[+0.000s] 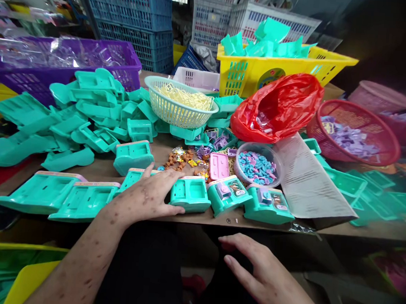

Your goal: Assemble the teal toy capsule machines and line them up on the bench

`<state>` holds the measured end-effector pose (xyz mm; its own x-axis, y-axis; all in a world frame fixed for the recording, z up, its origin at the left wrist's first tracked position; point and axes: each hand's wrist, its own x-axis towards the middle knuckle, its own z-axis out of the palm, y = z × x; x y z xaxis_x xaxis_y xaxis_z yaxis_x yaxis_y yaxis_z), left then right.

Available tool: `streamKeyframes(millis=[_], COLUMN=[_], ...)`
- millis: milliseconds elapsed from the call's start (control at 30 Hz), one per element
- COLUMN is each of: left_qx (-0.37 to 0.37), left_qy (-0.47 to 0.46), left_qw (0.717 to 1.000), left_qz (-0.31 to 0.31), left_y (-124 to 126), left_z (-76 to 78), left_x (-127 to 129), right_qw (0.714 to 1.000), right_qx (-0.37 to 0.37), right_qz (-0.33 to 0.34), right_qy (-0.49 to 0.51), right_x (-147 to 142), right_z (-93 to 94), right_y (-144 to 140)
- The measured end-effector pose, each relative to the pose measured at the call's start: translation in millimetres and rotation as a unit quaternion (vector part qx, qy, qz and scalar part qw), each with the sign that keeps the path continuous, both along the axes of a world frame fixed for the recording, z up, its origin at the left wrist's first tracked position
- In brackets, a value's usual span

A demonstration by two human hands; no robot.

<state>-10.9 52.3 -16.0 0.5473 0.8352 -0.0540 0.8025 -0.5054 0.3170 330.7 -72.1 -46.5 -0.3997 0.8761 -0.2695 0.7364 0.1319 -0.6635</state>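
Note:
My left hand [149,197] lies over the row of teal toy housings at the table's front edge. Its fingers are spread, and the thumb and fingertips meet the left side of one teal housing [195,193]. Part of another teal housing [130,178] is hidden behind this hand. To the right stand two housings fitted with lilac parts and clear windows, one toy housing [228,194] beside another toy housing [269,204]. My right hand [259,269] hovers over my lap below the table edge, fingers apart and holding nothing. Further left sit two wider teal housings [43,192].
Behind the row are small brown figures [180,158], a pink panel [219,166] and a tub of blue pieces [259,165]. A red bag [279,106], a pale basket [181,109], a yellow crate [285,65] and a teal shell pile [87,111] stand farther back.

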Motion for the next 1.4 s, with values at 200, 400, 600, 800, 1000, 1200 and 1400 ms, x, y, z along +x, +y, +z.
streamKeyframes(millis=[200,400,600,800,1000,1200,1400], left_qx=[-0.003,-0.035,-0.022,-0.022,0.005,0.041,0.06], left_qy=[-0.009,-0.013,-0.059,-0.065,-0.083,-0.129,-0.153], left_qw=[1.0,0.999,0.998,0.997,0.996,0.99,0.986], left_qz=[0.0,0.017,0.019,0.023,0.031,0.036,0.04], left_y=[2,2,-2,-5,-19,-37,-39], left_z=[-1.9,11.5,19.6,22.8,24.1,30.6,24.5], left_x=[-3,3,-4,-5,-14,-39,-57], right_qw=[0.999,0.975,0.963,0.956,0.935,0.907,0.89], right_qx=[0.015,0.19,0.242,0.285,0.286,0.228,0.233], right_qz=[-0.014,-0.115,-0.115,-0.024,0.049,0.067,0.112], right_qy=[0.044,0.004,-0.026,-0.07,-0.202,-0.348,-0.374], right_x=[16,53,51,9,-65,-114,-108], right_z=[33.6,66.9,62.8,93.6,100.6,53.6,46.5], right_y=[9,33,51,111,214,283,297])
